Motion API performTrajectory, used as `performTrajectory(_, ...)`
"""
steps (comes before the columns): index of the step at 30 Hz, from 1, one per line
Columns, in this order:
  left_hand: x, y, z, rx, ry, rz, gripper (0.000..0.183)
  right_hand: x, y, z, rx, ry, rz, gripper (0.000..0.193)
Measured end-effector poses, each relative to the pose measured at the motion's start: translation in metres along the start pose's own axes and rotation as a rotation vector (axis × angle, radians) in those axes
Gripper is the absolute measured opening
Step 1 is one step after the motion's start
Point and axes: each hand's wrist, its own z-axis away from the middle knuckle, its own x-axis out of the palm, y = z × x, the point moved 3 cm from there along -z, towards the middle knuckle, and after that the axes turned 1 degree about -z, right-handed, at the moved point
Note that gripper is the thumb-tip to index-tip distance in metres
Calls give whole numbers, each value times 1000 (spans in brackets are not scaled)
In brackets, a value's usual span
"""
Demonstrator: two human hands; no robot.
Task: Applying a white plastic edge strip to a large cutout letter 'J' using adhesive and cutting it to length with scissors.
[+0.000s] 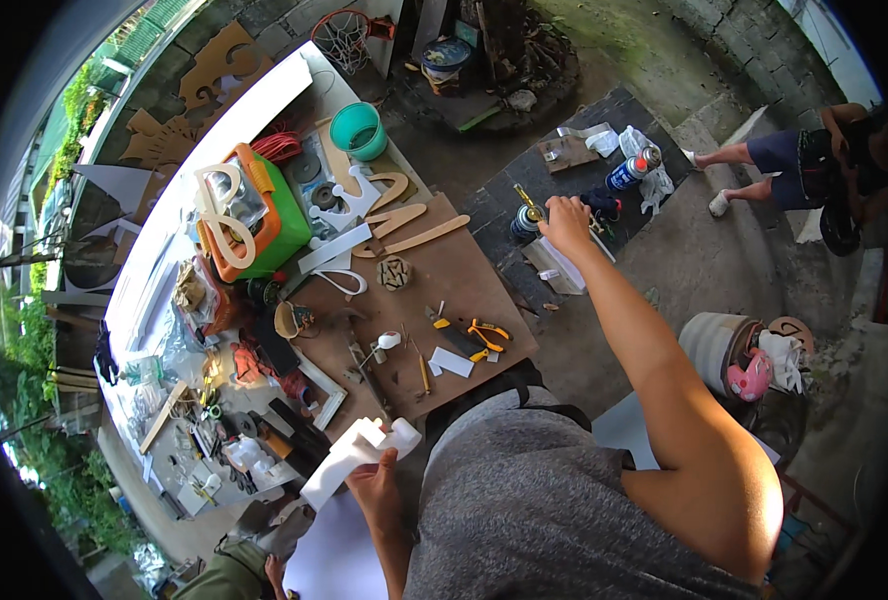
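My left hand (pixel 376 484), low in the view, is closed around a white bent strip (pixel 349 458) with a curled end, its exact kind unclear. At arm's length over the dark table, my right hand (pixel 570 228) has its fingers closed at the brass head of a gas torch (pixel 528 212), which sits on a dark blue canister. Part of the torch is hidden by the fingers. Right beside the canister lies a pale angled piece (pixel 554 266). Another blue spray can (pixel 628 172) with a red top stands farther right, among white plastic bags (pixel 656 186).
On the brown board (pixel 444 270) lie orange-handled pliers (pixel 488 338), a cutter and white offcuts. A green and orange crate (pixel 282 225) and a teal bucket (pixel 358 131) stand at left. One person (pixel 804 165) sits at far right; another's sleeve (pixel 226 572) shows lower left.
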Motion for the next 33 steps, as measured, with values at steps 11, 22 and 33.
performTrajectory(11,14,6,12,-34,121,137,52,17,-4,-20,73,-222,139,20)
performTrajectory(22,19,6,16,-10,118,108,54,19,-3,-23,93,-246,92,15)
performTrajectory(33,18,-3,19,-26,113,127,55,22,0,-25,74,-233,78,9)
